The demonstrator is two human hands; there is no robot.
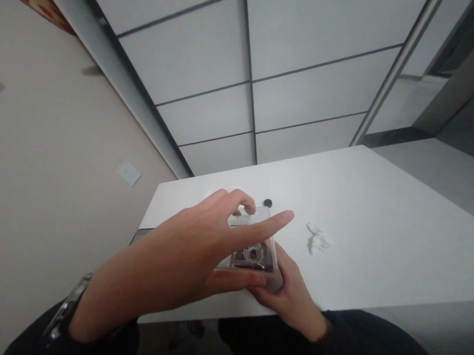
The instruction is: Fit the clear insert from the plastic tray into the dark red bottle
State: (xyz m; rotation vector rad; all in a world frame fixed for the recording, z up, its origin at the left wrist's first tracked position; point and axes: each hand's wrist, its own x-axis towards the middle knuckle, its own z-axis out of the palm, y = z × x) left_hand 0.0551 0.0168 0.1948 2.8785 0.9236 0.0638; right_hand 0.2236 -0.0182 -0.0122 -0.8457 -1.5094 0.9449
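A clear plastic box [261,215] is held just above the near part of the table. Inside it is a dark insert with a coiled, silvery wire-like piece [253,253]. My left hand [205,229] reaches over the box from the left, thumb along its near side and curled fingers at its far edge. The index finger of that hand stretches out across the top. From the right, my right hand [290,288] grips the box's lower side, its thumb at the near corner. My left hand hides much of the box's left part.
On the white table [378,234], a small black round cap [267,203] sits beyond the box. A crumpled whitish scrap [317,239] lies to the right. A dark flat thing [140,235] shows at the table's left edge. Behind are panelled sliding doors [308,69].
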